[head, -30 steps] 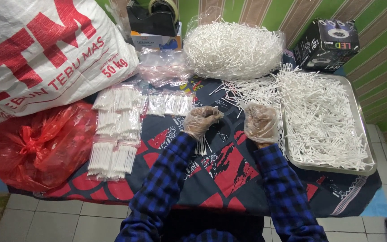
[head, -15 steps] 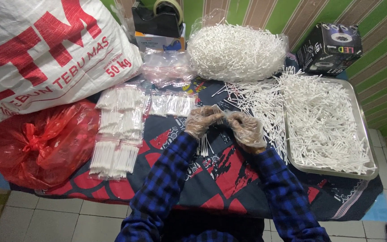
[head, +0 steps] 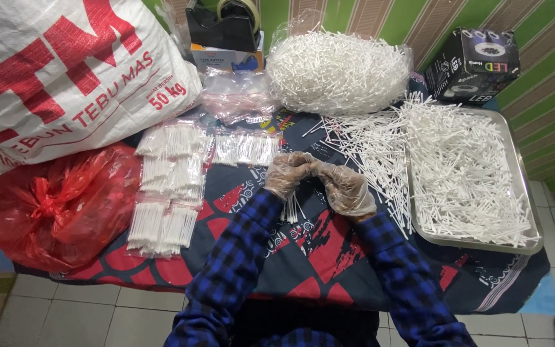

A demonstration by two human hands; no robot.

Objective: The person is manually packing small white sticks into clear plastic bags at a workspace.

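1. Far left: big white woven sack (head: 65, 71) w/ red print lay on the counter (head: 329, 263); a knotted red plastic bag (head: 59, 205) sat below it at the counter edge.
2. Left of centre: filled clear packets of white sticks (head: 168, 186) lay in rough rows, approx. a dozen, w/ more flat packets (head: 245, 149) just beside. Judged as finished work.
3. Rear centre: black tape dispenser (head: 223, 29) on a small box; crumpled clear bags (head: 236, 96) in front.
4. Centre: left hand (head: 287, 173) and right hand (head: 345, 189), both in thin clear gloves, were touching at the fingertips. Left grip closed on a small bundle of sticks (head: 292, 209) hanging below it; right-hand fingers curled at the bundle top, but whether they clamped it could not be told.
5. Rear centre-right: large clear bag of loose sticks (head: 338, 71), full.
6. Right: loose sticks (head: 370, 154) spread on the cloth; metal tray (head: 525, 193) heaped w/ more. Black carton (head: 476, 64) behind.
7. Assessment: packing well short of done; loose stock far outweighed packed stock.
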